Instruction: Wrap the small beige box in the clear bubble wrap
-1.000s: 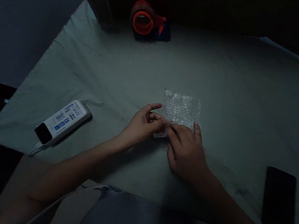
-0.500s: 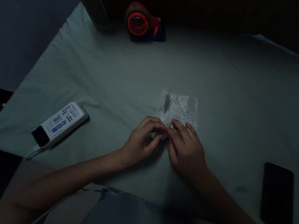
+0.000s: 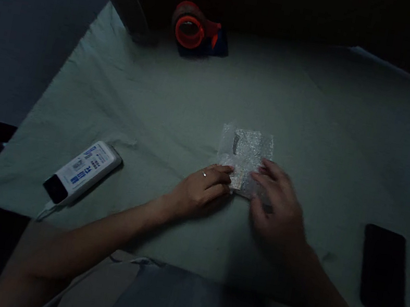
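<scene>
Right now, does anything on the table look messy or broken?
Nothing looks broken or spilled. The bubble wrap under the left hand and right hand is crumpled, and the cloth is wrinkled. The white device lies slanted near the edge. It is too dark to see small things.

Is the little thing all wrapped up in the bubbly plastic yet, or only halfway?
About halfway. A small dark item already shows inside the bubble wrap. Both hands work at its near edge: the left hand presses it to the cloth, and the blurred right hand lies over its near corner. No tape is on the wrap, and the tape dispenser sits untouched at the far edge, so sealing looks left.
</scene>
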The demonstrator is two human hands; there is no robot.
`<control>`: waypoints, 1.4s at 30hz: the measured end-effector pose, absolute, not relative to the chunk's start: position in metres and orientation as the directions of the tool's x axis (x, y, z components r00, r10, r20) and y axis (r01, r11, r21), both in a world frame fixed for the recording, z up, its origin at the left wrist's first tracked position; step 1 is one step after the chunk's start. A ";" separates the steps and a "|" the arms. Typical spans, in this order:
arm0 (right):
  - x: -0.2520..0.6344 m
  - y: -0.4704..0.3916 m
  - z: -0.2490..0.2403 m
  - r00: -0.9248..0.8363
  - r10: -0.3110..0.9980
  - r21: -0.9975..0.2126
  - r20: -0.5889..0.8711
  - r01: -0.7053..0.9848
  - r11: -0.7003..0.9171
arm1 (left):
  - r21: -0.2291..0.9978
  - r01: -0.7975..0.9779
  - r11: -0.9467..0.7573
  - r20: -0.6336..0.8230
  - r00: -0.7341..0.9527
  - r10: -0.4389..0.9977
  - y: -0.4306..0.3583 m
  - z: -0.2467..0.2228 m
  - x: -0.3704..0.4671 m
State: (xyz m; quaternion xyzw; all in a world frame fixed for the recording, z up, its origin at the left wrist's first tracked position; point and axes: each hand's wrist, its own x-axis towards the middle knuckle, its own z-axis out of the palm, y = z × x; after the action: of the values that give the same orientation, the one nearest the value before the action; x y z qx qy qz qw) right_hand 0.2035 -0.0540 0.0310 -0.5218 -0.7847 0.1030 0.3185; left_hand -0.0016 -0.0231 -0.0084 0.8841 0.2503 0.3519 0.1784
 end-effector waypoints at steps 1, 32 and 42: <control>0.213 -0.055 0.034 -0.131 0.917 -0.528 0.376 0.784 0.328 | 0.486 0.315 -0.815 0.541 0.624 0.563 -0.022 -0.007 0.000; 0.166 -0.042 0.031 0.247 0.944 -0.933 -0.218 0.233 -0.276 | 0.611 0.249 -0.752 0.453 0.668 0.590 -0.003 -0.008 0.004; 0.162 -0.045 0.052 -0.073 0.996 -0.712 -0.041 0.702 0.022 | 0.738 0.230 -0.635 0.420 0.579 0.699 -0.003 -0.012 0.005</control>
State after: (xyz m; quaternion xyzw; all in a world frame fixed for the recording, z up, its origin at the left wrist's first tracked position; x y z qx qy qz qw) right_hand 0.1618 -0.0448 0.0515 -0.6335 -0.6703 0.2957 0.2489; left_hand 0.0054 -0.0032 -0.0116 0.8279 0.2804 0.3631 0.3226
